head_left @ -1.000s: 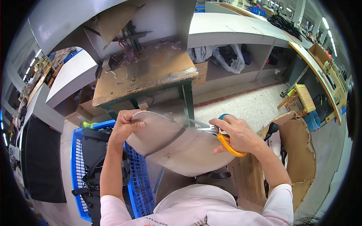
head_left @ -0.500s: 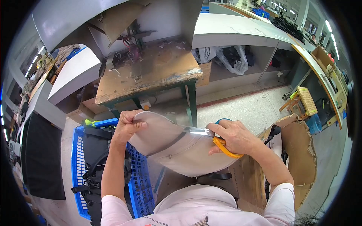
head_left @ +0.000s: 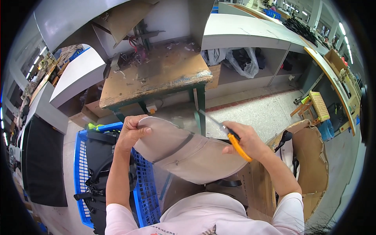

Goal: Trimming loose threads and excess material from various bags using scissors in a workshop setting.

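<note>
A: We have the panel point(head_left: 188, 154), a rounded beige fabric piece with a dark strip across it, held up over our lap, near us and in the middle. Our left hand point(head_left: 131, 131) pinches its far-left edge, fingers clamped on the cloth.

B: And our right hand point(head_left: 244, 143) is wrapped tight round the orange handles of the scissors point(head_left: 229, 137), at the panel's right edge. The blades point far and left, lifted off the fabric; we cannot tell if they are parted.

A: So we judge it a trimming step, between snips. The next move seems to call for bringing the tip back to the edge while the left hand keeps the cloth taut.

B: Room looks fair. The worn bench point(head_left: 156, 76) stands just beyond the panel, its green leg close behind the blade tip, so that is the edge we watch.

A: On the left, the blue crate point(head_left: 80, 164) with dark strapped goods sits beside our left arm. On the right, the open carton point(head_left: 313, 164) sits near our right elbow.

B: Beyond the carton the speckled floor lies open toward a small stool point(head_left: 315, 105).
</note>
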Demonstrator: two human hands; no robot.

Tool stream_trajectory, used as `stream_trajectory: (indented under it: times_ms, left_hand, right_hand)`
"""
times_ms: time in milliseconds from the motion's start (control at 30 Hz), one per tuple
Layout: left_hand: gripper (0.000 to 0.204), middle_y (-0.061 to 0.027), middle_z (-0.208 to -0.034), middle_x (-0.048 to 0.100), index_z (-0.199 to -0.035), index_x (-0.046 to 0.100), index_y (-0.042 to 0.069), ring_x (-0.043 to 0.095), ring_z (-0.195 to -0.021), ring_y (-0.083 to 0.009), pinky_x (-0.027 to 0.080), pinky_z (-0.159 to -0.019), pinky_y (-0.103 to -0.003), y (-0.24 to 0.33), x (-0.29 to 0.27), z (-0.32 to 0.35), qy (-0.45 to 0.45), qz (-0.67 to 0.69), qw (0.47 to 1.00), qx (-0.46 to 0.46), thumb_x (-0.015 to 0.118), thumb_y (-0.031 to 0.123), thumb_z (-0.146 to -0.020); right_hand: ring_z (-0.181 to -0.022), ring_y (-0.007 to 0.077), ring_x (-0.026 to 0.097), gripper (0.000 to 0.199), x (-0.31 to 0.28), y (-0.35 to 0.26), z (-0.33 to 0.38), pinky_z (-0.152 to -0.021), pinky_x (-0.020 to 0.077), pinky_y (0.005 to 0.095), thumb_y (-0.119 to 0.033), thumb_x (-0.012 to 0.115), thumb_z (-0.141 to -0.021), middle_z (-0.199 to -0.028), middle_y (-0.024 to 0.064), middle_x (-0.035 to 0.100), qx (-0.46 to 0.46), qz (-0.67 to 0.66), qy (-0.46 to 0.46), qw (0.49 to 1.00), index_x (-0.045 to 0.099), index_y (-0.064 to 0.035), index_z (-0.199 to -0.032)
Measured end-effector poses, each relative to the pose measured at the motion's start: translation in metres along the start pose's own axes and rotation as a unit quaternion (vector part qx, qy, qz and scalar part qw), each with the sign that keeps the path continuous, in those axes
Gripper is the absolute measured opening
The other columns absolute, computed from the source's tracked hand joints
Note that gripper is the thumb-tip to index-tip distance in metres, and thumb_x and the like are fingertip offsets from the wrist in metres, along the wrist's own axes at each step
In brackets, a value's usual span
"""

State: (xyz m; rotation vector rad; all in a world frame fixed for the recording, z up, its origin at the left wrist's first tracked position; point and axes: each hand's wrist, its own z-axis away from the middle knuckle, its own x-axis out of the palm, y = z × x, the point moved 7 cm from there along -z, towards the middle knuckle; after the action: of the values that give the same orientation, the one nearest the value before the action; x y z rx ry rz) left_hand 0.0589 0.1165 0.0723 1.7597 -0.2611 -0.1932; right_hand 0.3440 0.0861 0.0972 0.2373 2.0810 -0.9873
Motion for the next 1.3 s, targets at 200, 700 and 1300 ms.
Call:
stream_trajectory:
  times_ms: [200, 700, 1300]
  left_hand:
    - [0.018, 0.0030, -0.067, 0.050, -0.073, 0.061, 0.000, 0.045, -0.063, -0.0067, 0.035, -0.058, -0.021, 0.007, -0.005, 0.004, -0.009, -0.021, 0.999, 0.028, 0.073, 0.013, -0.067]
    - [0.020, 0.0023, -0.081, 0.061, -0.090, 0.064, 0.002, 0.055, -0.073, -0.0066, 0.044, -0.070, -0.021, -0.032, -0.055, 0.048, 0.186, -0.016, 0.982, 0.037, 0.069, 0.006, -0.071]
    - [0.022, -0.0064, -0.084, 0.060, -0.083, 0.061, -0.002, 0.055, -0.076, -0.0134, 0.041, -0.071, -0.024, 0.002, -0.019, 0.034, 0.108, -0.072, 0.987, 0.092, 0.065, 0.016, -0.072]
  right_hand:
    - [-0.065, 0.0172, 0.054, 0.058, 0.010, 0.031, 0.021, -0.063, 0.0457, 0.0273, -0.027, 0.076, -0.067, -0.075, 0.0075, 0.056, 0.134, -0.152, -0.025, 0.979, 0.047, -0.0043, -0.112]
    - [-0.056, 0.0184, 0.044, 0.046, 0.031, -0.079, 0.048, -0.047, 0.0395, 0.0257, -0.009, 0.064, -0.066, -0.066, 0.0052, 0.041, -0.146, 0.105, 0.102, 0.978, 0.053, -0.0044, -0.110]
    - [-0.075, 0.0207, 0.053, 0.064, 0.003, -0.004, 0.074, -0.068, 0.0440, 0.0298, -0.020, 0.077, -0.064, -0.087, 0.0086, 0.053, 0.130, -0.169, 0.062, 0.975, 0.046, -0.0050, -0.118]
